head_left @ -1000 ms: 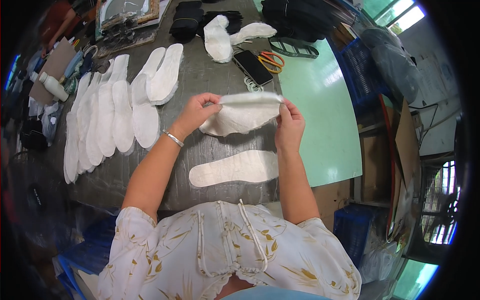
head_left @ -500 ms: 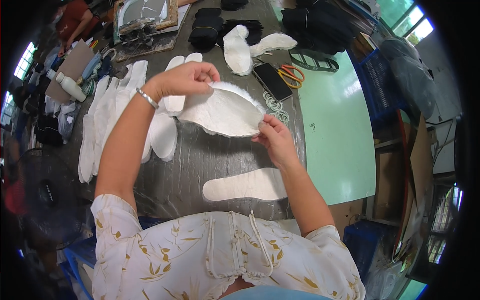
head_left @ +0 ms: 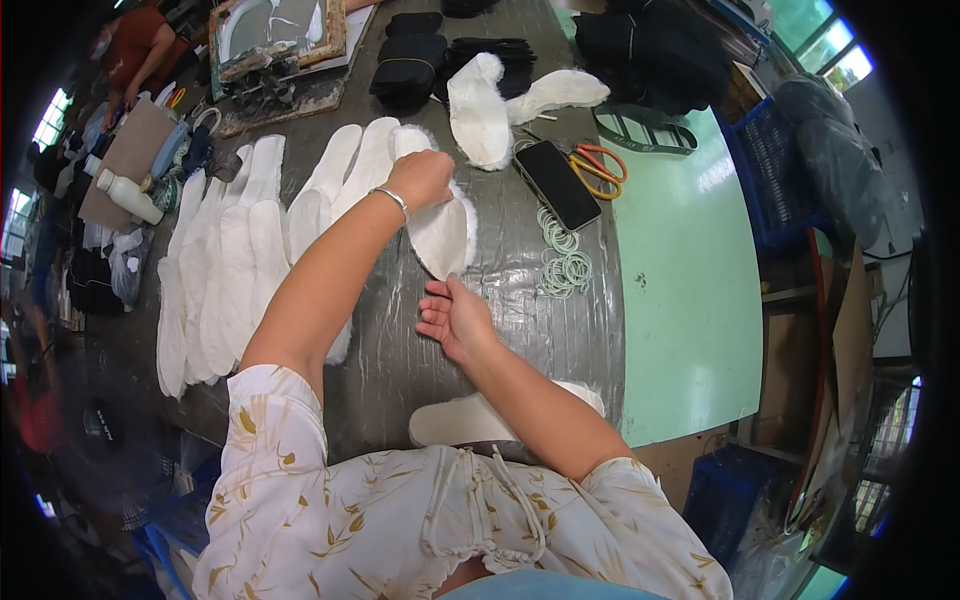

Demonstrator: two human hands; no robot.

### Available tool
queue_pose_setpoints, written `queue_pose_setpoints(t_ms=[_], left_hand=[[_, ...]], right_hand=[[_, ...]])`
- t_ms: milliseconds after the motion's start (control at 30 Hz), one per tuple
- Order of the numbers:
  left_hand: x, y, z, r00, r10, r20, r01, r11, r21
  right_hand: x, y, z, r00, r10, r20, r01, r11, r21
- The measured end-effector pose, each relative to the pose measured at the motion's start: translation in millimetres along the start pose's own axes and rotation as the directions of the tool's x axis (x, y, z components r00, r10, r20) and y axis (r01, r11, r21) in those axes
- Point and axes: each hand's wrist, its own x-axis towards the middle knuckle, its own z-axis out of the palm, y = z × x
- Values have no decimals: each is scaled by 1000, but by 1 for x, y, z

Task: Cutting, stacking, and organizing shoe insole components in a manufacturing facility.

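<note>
My left hand (head_left: 420, 180) is closed over the upper half of a white fleece insole (head_left: 440, 240), its fingertips mostly hidden. This insole stands lengthwise at the right end of a row of insoles (head_left: 237, 270), fluffy edge to the right. Just below its near tip is my right hand (head_left: 458, 322), palm turned up, fingers loosely curled and apart. Its thumb comes close to the tip; whether it touches I cannot tell. A flat pale insole (head_left: 455, 422) lies at the table's near edge, partly covered by my right forearm.
Two fleece insoles (head_left: 480, 115) lie at the back, near black bundles (head_left: 408, 70). To the right are a phone (head_left: 557, 185), orange-handled scissors (head_left: 598, 172) and pale rubber bands (head_left: 566, 272). A white bottle (head_left: 130, 196) stands at the left. Another person (head_left: 140, 55) is at the far left.
The fleece insole, earlier stretched sideways between both hands, is now turned lengthwise beside the row. My right hand has let go and moved left and nearer; my left hand has shifted right.
</note>
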Motion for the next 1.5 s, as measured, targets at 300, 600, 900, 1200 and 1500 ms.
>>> queue_pose_setpoints(t_ms=[300, 600, 900, 1200, 1500], left_hand=[[-20, -4, -27, 988, 128, 81, -79, 892, -446], [-33, -24, -13, 999, -28, -35, 11, 910, -415], [-29, -12, 13, 993, 93, 69, -82, 985, -151], [-43, -6, 10, 991, 118, -61, -123, 988, -94], [-30, -44, 5, 999, 34, -21, -40, 752, -658]], right_hand=[[12, 26, 26, 998, 52, 28, -55, 988, 146], [12, 35, 31, 999, 20, 36, -26, 985, 168], [-47, 70, 25, 905, 175, 389, -131, 982, -137], [-17, -25, -3, 362, -696, 621, 583, -351, -733], [8, -34, -30, 368, -487, 792, 512, -604, -610]])
